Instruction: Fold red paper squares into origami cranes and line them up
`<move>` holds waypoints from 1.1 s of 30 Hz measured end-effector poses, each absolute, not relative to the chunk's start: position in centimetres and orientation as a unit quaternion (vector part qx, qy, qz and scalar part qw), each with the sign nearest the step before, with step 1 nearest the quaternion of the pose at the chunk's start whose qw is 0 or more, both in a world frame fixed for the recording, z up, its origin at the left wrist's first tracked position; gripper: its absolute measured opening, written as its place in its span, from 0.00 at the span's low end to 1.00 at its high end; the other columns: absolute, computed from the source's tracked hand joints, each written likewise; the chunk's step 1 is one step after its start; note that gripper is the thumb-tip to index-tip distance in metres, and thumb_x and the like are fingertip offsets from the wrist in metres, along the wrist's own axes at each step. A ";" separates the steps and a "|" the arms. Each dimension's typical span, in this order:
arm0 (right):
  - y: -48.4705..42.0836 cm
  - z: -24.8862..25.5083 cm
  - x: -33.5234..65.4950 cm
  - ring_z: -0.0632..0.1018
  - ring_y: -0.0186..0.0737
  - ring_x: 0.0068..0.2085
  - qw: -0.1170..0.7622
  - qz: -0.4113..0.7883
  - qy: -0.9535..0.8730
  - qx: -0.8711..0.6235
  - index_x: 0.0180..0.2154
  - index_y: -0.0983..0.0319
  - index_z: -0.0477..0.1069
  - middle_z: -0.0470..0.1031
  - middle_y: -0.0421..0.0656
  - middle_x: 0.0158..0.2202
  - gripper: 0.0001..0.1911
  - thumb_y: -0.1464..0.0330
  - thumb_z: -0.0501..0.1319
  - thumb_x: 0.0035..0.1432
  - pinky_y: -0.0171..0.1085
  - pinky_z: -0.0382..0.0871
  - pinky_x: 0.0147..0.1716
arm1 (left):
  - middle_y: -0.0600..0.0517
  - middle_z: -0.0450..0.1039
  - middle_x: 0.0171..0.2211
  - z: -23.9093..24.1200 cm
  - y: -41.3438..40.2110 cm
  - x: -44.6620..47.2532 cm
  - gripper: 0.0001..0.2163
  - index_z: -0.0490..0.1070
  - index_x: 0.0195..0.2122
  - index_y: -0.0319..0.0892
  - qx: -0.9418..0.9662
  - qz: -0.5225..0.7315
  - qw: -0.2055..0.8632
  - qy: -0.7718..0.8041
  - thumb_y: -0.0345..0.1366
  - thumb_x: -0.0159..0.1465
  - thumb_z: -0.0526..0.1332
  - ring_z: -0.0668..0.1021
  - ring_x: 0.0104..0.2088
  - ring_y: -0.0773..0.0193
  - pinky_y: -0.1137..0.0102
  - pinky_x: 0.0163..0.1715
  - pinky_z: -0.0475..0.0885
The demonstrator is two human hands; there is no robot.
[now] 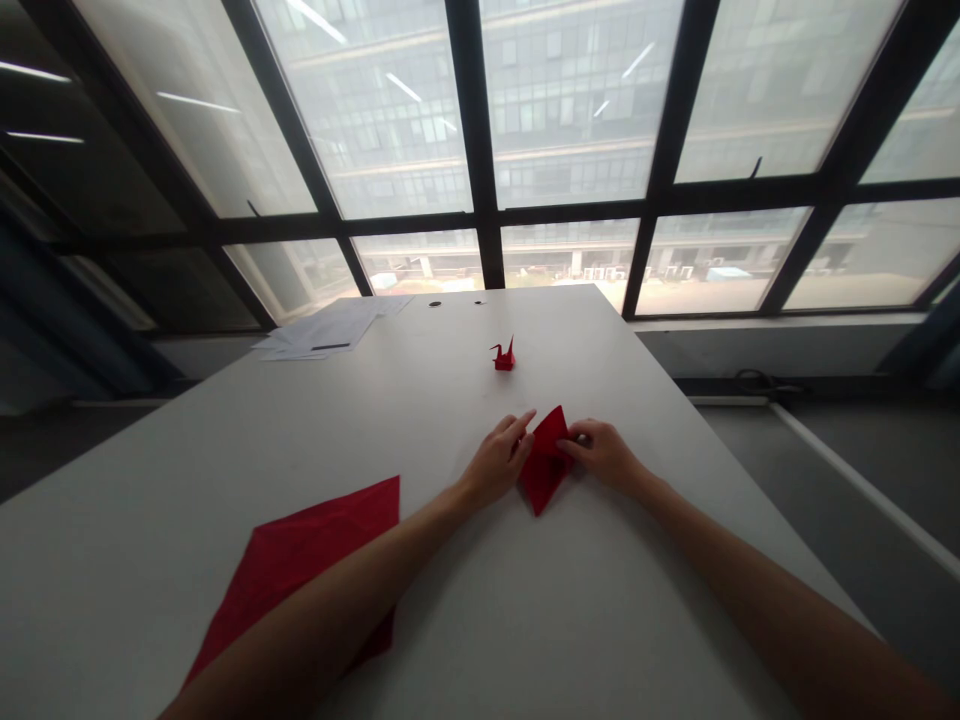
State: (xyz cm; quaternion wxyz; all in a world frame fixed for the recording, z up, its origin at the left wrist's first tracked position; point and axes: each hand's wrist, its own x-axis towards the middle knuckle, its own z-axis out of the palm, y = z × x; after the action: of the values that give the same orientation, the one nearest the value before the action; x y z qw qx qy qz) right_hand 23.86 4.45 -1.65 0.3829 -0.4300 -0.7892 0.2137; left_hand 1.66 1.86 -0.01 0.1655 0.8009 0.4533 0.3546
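Observation:
A piece of folded red origami paper [545,472] stands out on the white table between my hands, its points facing away from me and toward me. My left hand [499,458] holds its left edge, index finger stretched forward and thumb at the paper. On the other side, my right hand [606,455] pinches the right edge between thumb and fingers. Beyond them sits a finished red paper crane [504,356]. A larger red paper sheet [300,550] lies at the lower left, partly hidden under my left forearm.
White paper sheets [322,328] with a dark thin strip on them lie at the table's far left. The white table [450,620] ends at the right in a slanting edge. Tall windows [570,100] with dark frames rise behind it.

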 end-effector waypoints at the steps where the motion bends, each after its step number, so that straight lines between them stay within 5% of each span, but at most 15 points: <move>1: 4.5 -1.7 23.8 0.74 0.40 0.31 0.384 0.200 -0.788 -0.438 0.27 0.60 0.75 0.78 0.41 0.27 0.13 0.61 0.61 0.60 0.37 0.66 0.32 | 0.49 0.70 0.42 0.0 1.8 1.7 0.21 0.62 0.64 0.43 0.802 0.353 0.173 0.450 0.41 0.73 0.49 0.74 0.38 0.64 0.69 0.43 0.71; 4: 4.6 -1.7 23.9 0.72 0.40 0.31 0.382 0.145 -0.782 -0.471 0.24 0.59 0.72 0.75 0.42 0.26 0.15 0.62 0.60 0.61 0.38 0.65 0.33 | 0.49 0.73 0.43 0.2 1.8 1.7 0.19 0.66 0.61 0.43 0.814 0.337 0.176 0.439 0.40 0.72 0.50 0.75 0.38 0.63 0.69 0.44 0.71; 8: 4.6 -2.1 23.8 0.74 0.45 0.38 0.342 0.069 -0.775 -0.527 0.29 0.59 0.75 0.76 0.45 0.31 0.11 0.62 0.61 0.61 0.42 0.65 0.41 | 0.46 0.72 0.54 0.3 1.5 1.7 0.18 0.67 0.61 0.48 0.867 0.278 0.124 0.394 0.41 0.72 0.52 0.72 0.55 0.56 0.62 0.58 0.65; 10: 4.6 -2.3 23.6 0.73 0.51 0.47 0.324 0.039 -0.768 -0.551 0.41 0.60 0.76 0.77 0.50 0.42 0.11 0.62 0.61 0.62 0.46 0.64 0.47 | 0.46 0.64 0.63 0.3 1.4 1.6 0.23 0.60 0.66 0.50 0.901 0.215 0.110 0.359 0.45 0.72 0.53 0.65 0.64 0.53 0.58 0.64 0.58; 13: 4.4 -2.5 23.4 0.69 0.56 0.56 0.302 0.009 -0.765 -0.569 0.57 0.61 0.68 0.71 0.55 0.55 0.23 0.63 0.60 0.62 0.50 0.62 0.52 | 0.47 0.48 0.71 0.2 1.5 1.4 0.30 0.44 0.71 0.49 0.935 0.114 0.107 0.318 0.50 0.71 0.50 0.52 0.71 0.54 0.54 0.68 0.44; 18: 3.9 -2.2 23.4 0.68 0.50 0.57 0.302 0.007 -0.782 -0.545 0.54 0.59 0.71 0.70 0.50 0.58 0.17 0.65 0.57 0.65 0.48 0.59 0.55 | 0.48 0.36 0.73 0.1 1.7 1.4 0.32 0.35 0.72 0.47 0.943 0.041 0.091 0.318 0.54 0.72 0.42 0.44 0.72 0.58 0.54 0.69 0.37; 22: 3.7 -1.8 23.6 0.71 0.45 0.56 0.280 0.041 -0.821 -0.497 0.47 0.56 0.76 0.74 0.45 0.55 0.13 0.66 0.54 0.67 0.45 0.57 0.55 | 0.49 0.41 0.72 0.4 1.4 1.6 0.29 0.40 0.72 0.49 0.938 0.057 0.078 0.333 0.52 0.73 0.42 0.47 0.72 0.57 0.54 0.69 0.42; 28: 3.6 -1.5 23.4 0.70 0.46 0.56 0.256 0.043 -0.823 -0.506 0.48 0.56 0.76 0.74 0.46 0.55 0.14 0.66 0.55 0.66 0.45 0.56 0.54 | 0.46 0.67 0.60 1.0 0.0 2.8 0.21 0.62 0.64 0.45 0.901 0.159 0.050 0.401 0.43 0.74 0.45 0.69 0.61 0.56 0.59 0.64 0.59; 33: 3.4 -1.2 23.3 0.73 0.45 0.51 0.278 0.051 -0.808 -0.517 0.47 0.60 0.74 0.76 0.47 0.49 0.12 0.67 0.57 0.64 0.43 0.60 0.52 | 0.46 0.55 0.69 0.4 -1.0 3.7 0.26 0.54 0.69 0.47 0.898 0.139 0.064 0.412 0.49 0.72 0.48 0.60 0.68 0.54 0.54 0.67 0.53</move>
State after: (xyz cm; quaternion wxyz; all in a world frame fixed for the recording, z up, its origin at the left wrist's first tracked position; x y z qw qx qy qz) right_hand 23.34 3.42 -1.25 0.2776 -0.5167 -0.8083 0.0512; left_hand 3.75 -0.96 0.42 0.0641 0.8980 0.4124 0.1392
